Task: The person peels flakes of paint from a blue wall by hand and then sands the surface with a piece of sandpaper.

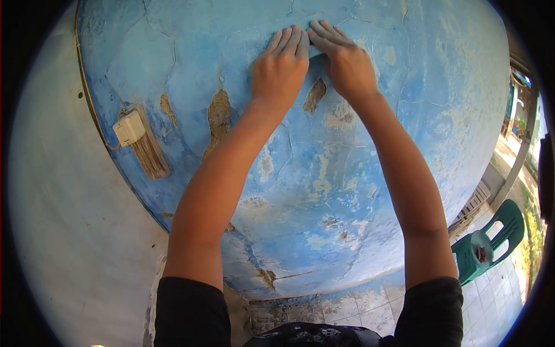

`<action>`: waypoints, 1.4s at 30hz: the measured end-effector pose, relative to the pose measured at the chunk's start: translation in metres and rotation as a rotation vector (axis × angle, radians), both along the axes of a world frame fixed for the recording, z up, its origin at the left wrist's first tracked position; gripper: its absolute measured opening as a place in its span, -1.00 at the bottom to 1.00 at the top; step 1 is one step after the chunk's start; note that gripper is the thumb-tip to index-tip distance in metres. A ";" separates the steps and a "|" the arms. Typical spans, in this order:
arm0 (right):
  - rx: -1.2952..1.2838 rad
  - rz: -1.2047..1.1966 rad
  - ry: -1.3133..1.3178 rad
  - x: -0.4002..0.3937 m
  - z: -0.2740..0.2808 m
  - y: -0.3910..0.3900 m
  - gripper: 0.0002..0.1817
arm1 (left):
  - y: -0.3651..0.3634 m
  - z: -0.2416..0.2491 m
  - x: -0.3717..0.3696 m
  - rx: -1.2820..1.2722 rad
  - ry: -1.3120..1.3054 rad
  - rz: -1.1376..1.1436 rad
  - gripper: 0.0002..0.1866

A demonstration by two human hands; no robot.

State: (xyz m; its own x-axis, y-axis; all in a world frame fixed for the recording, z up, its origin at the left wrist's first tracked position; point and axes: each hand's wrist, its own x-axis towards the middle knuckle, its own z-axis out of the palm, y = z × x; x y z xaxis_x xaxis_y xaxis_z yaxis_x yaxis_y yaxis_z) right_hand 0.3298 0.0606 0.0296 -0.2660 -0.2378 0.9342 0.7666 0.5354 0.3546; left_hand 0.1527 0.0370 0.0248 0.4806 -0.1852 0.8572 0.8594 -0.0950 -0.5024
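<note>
Both of my arms reach up to a blue wall (324, 196) with cracked, flaking paint. My left hand (280, 66) lies against the wall near the top, its fingers pointing up and pressed together. Beside it, my right hand (348, 65) leans to the left, and the fingertips of the two hands nearly meet. A small pale blue-grey edge (315, 52) shows between the hands; what it belongs to is mostly covered by them. Below my right hand is a patch of bare plaster (315, 96).
A white switch box (129, 128) on a wooden board (151, 156) is at the left, near a pale side wall (75, 202). At the lower right, a green plastic chair (509, 231) holds a bowl (481, 246) on the tiled floor (370, 301).
</note>
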 end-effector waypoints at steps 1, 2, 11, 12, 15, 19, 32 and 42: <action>-0.010 -0.001 0.003 0.003 0.005 0.000 -0.52 | -0.002 -0.002 0.003 -0.009 0.001 -0.002 -0.59; 0.005 0.003 -0.009 0.004 0.004 0.000 -0.51 | -0.004 -0.001 0.007 -0.029 -0.034 -0.018 -0.59; -0.014 0.024 -0.088 -0.002 -0.057 -0.008 -0.57 | 0.000 -0.063 -0.010 -0.102 -0.022 -0.037 -0.60; 0.015 0.019 -0.076 0.000 -0.045 -0.004 -0.57 | 0.005 -0.053 -0.008 -0.050 -0.021 -0.031 -0.59; 0.077 -0.011 -0.053 0.002 -0.005 0.004 -0.57 | 0.006 -0.005 0.003 0.002 -0.068 -0.096 -0.57; 0.057 0.026 0.008 0.000 -0.002 0.000 -0.54 | 0.002 -0.003 0.012 -0.042 -0.129 -0.109 -0.55; 0.090 0.070 0.012 0.002 0.016 0.012 -0.55 | 0.001 0.015 0.012 -0.031 -0.109 -0.034 -0.58; -0.016 0.067 0.028 -0.001 -0.045 -0.002 -0.54 | -0.006 -0.043 0.005 -0.162 -0.089 -0.011 -0.56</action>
State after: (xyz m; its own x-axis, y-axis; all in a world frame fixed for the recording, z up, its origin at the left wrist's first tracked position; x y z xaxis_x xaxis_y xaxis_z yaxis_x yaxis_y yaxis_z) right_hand 0.3293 0.0583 -0.0158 -0.2237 -0.2394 0.9448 0.7382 0.5913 0.3246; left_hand 0.1581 0.0309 -0.0179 0.4003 -0.0458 0.9153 0.8982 -0.1785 -0.4017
